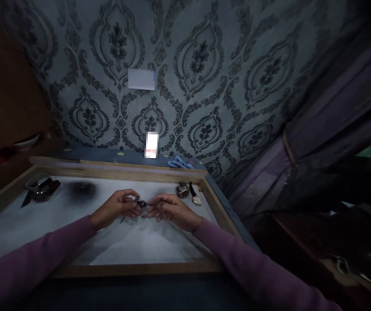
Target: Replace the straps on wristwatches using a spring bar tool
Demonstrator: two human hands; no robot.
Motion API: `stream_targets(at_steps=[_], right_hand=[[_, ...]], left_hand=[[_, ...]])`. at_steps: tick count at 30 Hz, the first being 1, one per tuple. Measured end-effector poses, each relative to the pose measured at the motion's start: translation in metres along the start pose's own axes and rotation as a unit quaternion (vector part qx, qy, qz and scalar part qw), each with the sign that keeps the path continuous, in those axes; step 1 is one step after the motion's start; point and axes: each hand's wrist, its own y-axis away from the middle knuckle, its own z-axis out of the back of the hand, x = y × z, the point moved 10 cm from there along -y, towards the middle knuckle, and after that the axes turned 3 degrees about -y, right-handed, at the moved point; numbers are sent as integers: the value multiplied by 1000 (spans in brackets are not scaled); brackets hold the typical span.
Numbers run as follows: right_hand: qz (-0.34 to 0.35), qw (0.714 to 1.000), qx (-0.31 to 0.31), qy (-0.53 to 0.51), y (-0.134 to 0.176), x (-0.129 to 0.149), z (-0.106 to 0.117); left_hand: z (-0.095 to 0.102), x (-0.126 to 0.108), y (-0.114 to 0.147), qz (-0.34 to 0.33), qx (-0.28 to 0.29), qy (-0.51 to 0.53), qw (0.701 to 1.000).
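a small dark object (142, 203) is pinched by the bent fingers of the left hand (117, 208), over the white surface (120, 250). the fingers of the right hand (174, 211) are half curled at its right side; whether anything is gripped by them cannot be told.

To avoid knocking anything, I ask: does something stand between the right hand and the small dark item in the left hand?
Nothing visible does: the right hand is right at the small dark item, held in the left hand; the black-strapped watch lies farther right.
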Motion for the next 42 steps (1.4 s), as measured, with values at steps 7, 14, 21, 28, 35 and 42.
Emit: stream_targets(at_steps=[7, 14, 21, 28, 35, 42], right_hand=[[20, 998, -49, 25, -17, 7, 16], [41, 996, -78, 19, -39, 6, 17], [-1, 998, -60, -27, -35, -3, 18], [-28, 992, -52, -109, -37, -23, 17], [-24, 994, -26, -99, -39, -35, 17], [-27, 997, -5, -72, -38, -36, 13]], left_hand=[[-2, -5, -7, 9, 35, 27, 999], [11, -10, -17, -32, 20, -86, 996], [12, -4, -17, -9, 44, -23, 999], [0, 7, -17, 3, 100, 142, 985], [-3, 4, -16, -14, 106, 105, 989], [-7, -8, -12, -74, 99, -28, 992]])
